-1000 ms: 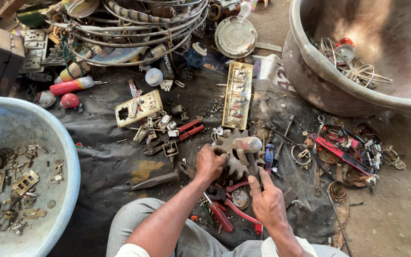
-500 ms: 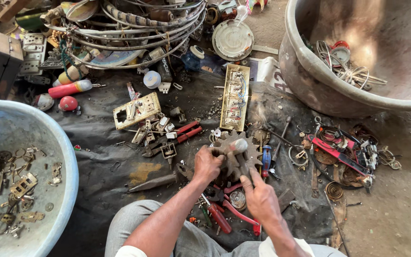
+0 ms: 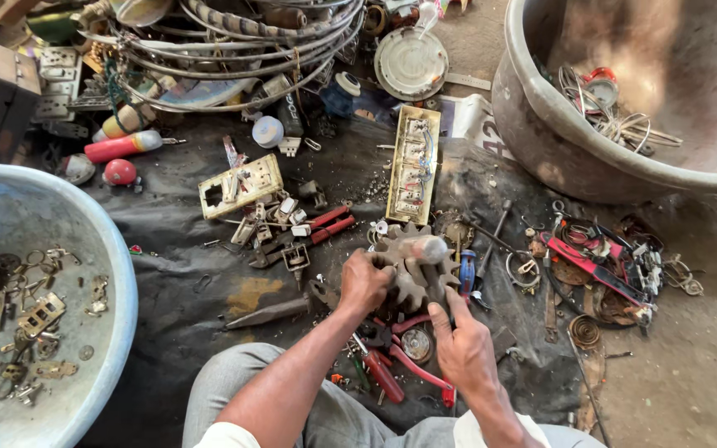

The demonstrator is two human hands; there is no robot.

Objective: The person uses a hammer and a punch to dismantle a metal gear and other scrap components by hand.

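Hands meet over a toothed metal gear point(image 3: 408, 270) at the middle of the head view, where it sits on a dark sheet point(image 3: 184, 282) spread over the ground. The left hand point(image 3: 365, 280) is closed around the gear's left edge, fingers wrapped over the teeth, while the right hand point(image 3: 462, 344) lies just near of it with the forefinger stretched onto the gear's near-right side; whether its other fingers grip anything I cannot tell. A pale, rounded stub point(image 3: 425, 247) sticks up from the gear's centre. Just near the gear lie red-handled pliers point(image 3: 400, 369), and to its left a second red-handled tool point(image 3: 325, 226) rests among small switch parts. Farther off, a cream switch plate point(image 3: 412, 164) lies lengthwise. A blue basin point(image 3: 118, 282) holding small metal pieces fills the left, and a large grey tub point(image 3: 541, 124) with loose wire stands far right. The work looks like steadying the gear with both hands; shifting it would call for a firmer right-hand hold.
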